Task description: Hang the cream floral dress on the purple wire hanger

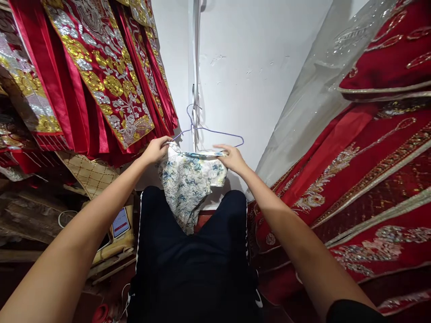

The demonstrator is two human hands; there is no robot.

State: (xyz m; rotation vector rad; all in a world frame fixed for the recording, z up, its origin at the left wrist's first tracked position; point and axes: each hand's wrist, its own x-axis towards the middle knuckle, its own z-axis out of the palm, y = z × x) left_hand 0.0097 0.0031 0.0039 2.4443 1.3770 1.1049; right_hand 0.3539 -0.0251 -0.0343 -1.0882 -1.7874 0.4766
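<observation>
A pale garment with a blue and cream floral pattern (188,184) hangs in front of me on a thin purple wire hanger (215,131). My left hand (156,149) is closed on the garment's top left edge by the hanger's left end. My right hand (232,158) grips the garment's top right edge, fingers curled over the cloth. The hanger's hook sits against a white vertical pole (195,80) on the wall. The cloth droops down between my arms over my dark shorts (191,260).
Red garments with gold and silver embroidery (101,76) hang at the upper left. More red embroidered fabric (363,179) and a sheer silver cloth (319,89) fill the right. A white wall (256,58) is ahead. A phone (120,222) lies low on the left.
</observation>
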